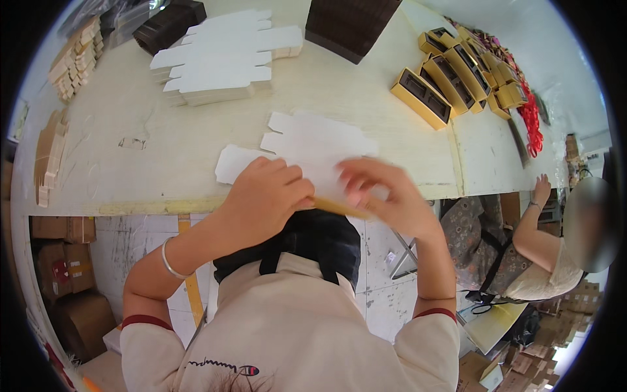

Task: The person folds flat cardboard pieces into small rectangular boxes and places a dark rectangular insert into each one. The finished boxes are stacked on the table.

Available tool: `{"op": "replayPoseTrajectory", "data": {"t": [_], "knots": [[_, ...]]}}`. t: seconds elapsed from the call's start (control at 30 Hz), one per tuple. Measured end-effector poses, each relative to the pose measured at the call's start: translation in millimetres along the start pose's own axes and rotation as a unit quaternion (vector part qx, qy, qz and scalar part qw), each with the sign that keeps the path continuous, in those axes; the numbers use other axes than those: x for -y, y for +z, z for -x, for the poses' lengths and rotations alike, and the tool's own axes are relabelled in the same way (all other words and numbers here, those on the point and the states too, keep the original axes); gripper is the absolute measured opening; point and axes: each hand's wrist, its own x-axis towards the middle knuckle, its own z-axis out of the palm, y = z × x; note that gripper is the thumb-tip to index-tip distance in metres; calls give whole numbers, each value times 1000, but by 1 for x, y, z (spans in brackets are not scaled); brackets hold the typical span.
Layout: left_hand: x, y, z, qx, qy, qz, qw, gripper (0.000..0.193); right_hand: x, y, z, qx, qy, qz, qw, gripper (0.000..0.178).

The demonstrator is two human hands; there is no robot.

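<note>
Flat in front of me at the table's near edge lies a white die-cut cardboard box blank with tabbed flaps. Its near edge is bent up and shows a gold face. My left hand has its fingers curled over this near edge and grips it. Over the right part of the blank, my right hand is blurred by motion. Its thumb and fingers look apart, with nothing visible between them. Whether its thumb touches the gold strip, I cannot tell. Beyond lies a stack of similar white blanks.
Gold boxes with dark inserts are piled at the far right near red ribbon. Dark boxes stand at the back. Folded cardboard pieces lie at the left. Another person works at the right.
</note>
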Motion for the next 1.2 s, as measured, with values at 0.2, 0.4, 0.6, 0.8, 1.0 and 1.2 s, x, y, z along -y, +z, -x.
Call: {"op": "replayPoseTrajectory", "data": {"t": [0.2, 0.4, 0.6, 0.8, 1.0, 1.2], "knots": [[1, -21, -9, -16, 148, -10, 989, 15, -30, -20, -14, -94, -15, 261, 961, 42], [0, -50, -23, 106, 29, -79, 991, 19, -25, -22, 13, -117, 132, -90, 980, 38], [12, -48, -39, 161, -61, 23, 985, 25, -8, 20, 53, -69, -80, 29, 994, 31], [37, -34, -52, 87, 24, 40, 995, 33, -5, 29, 44, -73, -233, 402, 883, 31], [39, -35, -61, 92, 10, 58, 994, 30, 2, 34, 1, -81, -143, 284, 945, 17], [48, -31, -57, 76, 34, 83, 993, 18, -20, 42, -20, -116, -290, 348, 884, 20]]}}
